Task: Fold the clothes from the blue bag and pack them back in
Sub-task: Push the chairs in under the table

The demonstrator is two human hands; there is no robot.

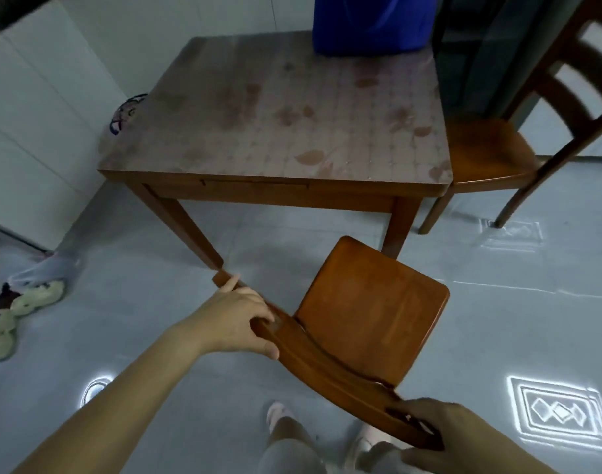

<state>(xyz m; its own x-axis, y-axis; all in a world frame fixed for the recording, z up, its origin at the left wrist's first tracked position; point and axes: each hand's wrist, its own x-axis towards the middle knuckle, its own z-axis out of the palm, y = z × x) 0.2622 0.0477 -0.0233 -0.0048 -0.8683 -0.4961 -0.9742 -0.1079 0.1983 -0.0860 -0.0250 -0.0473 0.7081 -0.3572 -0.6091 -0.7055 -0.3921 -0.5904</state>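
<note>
Count: 2 hands, 2 chairs, 1 table, 1 bag.

Left hand (238, 319), centre-left of frame: fingers curled over the top rail of the near chair (371, 313), thumb pressed under the rail, one finger lying straighter along it.
Right hand (457, 429), lower right: fingers wrapped round the other end of the same rail, thumb below.
The near chair is brown wood, seat in lower centre of frame, standing apart from the table's front edge.

Second chair (491, 152), right of frame: same wood, seat just beside the table's right edge, slatted back in the upper right corner.

Container: blue bag (371, 25), top centre, standing on the far right part of the table (275, 114). Its top is cut off by the frame; contents cannot be told.

Surface: the table is square and wooden, under a clear cover with a faint leaf print.

Room: glossy grey tiled floor (498, 319) with bright patterned reflections at right. White cabinet (36, 114) at upper left. Pale green slippers (36, 295) heaped at the left edge, count unclear.
</note>
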